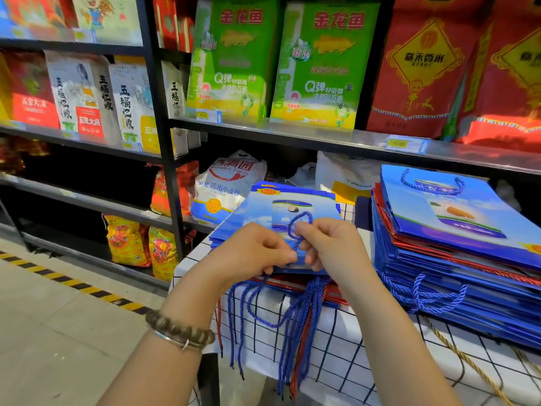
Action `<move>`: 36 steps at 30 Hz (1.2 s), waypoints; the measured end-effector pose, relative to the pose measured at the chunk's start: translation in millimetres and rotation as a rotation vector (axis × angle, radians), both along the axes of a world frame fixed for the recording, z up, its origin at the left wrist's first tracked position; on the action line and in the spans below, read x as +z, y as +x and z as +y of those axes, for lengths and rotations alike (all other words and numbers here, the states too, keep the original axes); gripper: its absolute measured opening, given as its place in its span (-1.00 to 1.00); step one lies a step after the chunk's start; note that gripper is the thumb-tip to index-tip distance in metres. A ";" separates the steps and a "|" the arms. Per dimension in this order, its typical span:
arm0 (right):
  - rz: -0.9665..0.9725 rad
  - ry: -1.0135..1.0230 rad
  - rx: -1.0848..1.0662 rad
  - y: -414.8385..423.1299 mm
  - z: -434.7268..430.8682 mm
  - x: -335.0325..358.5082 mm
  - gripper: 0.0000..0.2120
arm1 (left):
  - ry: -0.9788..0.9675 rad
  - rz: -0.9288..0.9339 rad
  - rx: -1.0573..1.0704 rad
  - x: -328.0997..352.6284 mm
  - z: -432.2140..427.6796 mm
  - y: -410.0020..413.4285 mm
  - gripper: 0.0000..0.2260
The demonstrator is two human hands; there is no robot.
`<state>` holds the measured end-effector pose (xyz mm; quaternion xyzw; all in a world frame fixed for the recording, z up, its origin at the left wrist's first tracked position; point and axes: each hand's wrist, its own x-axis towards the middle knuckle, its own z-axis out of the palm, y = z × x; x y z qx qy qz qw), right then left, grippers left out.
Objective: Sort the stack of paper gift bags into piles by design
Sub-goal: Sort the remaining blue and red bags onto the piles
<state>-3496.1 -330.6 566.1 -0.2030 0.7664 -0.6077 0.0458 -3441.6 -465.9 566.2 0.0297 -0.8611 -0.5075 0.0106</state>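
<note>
- Risk: the dangling cords (295, 317) directly below both hands hung tangled. A pull could have snagged them and dragged lower bags along.
- Risk: red bags (281, 282) lay beneath the hands in the same pile, so designs could have stayed mixed.
- The left hand (254, 250) and right hand (330, 244) each pinched the blue cord handle (301, 221) of the top bag (292, 200), which lay just beyond the fingers.
- The tall stack (453, 259) stood just beside the right hand, on its outer side.

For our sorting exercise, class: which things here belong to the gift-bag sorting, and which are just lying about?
Job: left hand, right hand, both pinching the blue cord handle; front bag pile; tall bag stack.
Lying about: green rice packs, red rice packs, flour sack, yellow sacks.
</note>
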 end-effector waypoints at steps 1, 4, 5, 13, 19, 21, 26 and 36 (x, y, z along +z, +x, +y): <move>-0.008 -0.005 0.003 -0.6 -2.7 0.3 -0.71 | -0.008 0.005 0.011 -1.5 -0.4 -0.7 -0.86; 0.023 0.004 0.013 -2.8 -8.5 -2.7 -0.75 | -0.024 0.045 0.056 -2.2 -1.8 -3.5 -0.81; 0.067 0.045 0.010 -3.3 -8.2 -4.7 -0.78 | -0.006 0.060 0.090 -1.5 -3.3 -4.6 -0.83; 0.418 0.676 0.134 -2.4 5.4 -37.5 -0.67 | 0.060 0.103 0.262 -7.8 -13.6 -14.5 -0.95; 0.519 0.756 0.113 -2.4 9.0 -42.9 -0.69 | -0.084 0.118 0.250 -19.8 -12.3 -19.8 -0.89; 0.518 0.755 0.112 -2.3 9.5 -43.7 -0.69 | -0.133 0.109 0.241 -24.6 -12.6 -21.5 -0.87; 0.536 0.737 0.097 -3.2 11.0 -45.1 -0.70 | -0.274 0.079 0.198 -22.7 -16.1 -20.8 -0.81; 0.628 0.730 -0.063 -0.9 7.3 -43.2 -0.75 | -0.376 0.046 0.073 -18.7 -14.2 -20.7 -0.62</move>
